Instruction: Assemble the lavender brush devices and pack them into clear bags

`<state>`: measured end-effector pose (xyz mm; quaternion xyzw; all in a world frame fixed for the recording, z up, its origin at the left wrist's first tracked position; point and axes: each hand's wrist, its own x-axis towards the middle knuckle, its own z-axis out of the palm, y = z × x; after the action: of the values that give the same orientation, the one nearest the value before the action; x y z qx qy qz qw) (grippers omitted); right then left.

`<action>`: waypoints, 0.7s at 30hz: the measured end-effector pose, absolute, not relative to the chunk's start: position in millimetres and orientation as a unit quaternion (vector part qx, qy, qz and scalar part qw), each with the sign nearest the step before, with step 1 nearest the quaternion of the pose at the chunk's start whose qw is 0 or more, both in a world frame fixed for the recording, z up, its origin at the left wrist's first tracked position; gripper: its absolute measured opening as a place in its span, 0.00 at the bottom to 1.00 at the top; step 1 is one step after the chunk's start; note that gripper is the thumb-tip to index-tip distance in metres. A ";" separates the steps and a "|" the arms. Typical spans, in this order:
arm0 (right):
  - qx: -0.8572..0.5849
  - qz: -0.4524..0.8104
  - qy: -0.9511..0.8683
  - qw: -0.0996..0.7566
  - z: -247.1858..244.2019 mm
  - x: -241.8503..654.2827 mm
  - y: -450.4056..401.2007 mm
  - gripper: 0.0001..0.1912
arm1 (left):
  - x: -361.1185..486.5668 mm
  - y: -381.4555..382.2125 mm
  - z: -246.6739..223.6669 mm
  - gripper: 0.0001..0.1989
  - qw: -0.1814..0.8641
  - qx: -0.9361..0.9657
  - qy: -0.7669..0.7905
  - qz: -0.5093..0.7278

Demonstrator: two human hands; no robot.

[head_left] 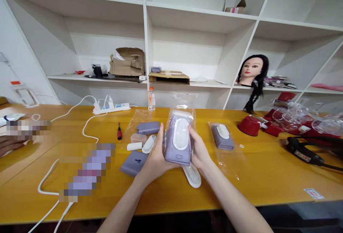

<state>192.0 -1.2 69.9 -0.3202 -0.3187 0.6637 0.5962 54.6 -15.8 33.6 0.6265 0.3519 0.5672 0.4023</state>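
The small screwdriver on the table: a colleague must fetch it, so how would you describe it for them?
On the yellow table, find the white power strip. Just below it, between a looped white cable and a clear plastic bag, lies the small screwdriver, set apart by its red-and-black handle and lying alone on bare wood.

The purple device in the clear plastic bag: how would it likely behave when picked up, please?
The purple device looks stiff, keeping its boxy shape between the left hand and right hand. Its clear plastic bag may feel slippery. Its flat faces suggest it would rest rather than roll.
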 end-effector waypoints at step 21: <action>-0.305 0.648 -0.315 0.622 71.1 183.1 -3.6 0.14 | 90.3 -30.4 39.4 0.33 0.346 0.494 0.368 0.708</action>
<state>183.1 -3.6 71.1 -0.3045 -0.3154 0.6484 0.6224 90.3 -30.4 39.4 0.4940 0.3676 0.7079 0.3461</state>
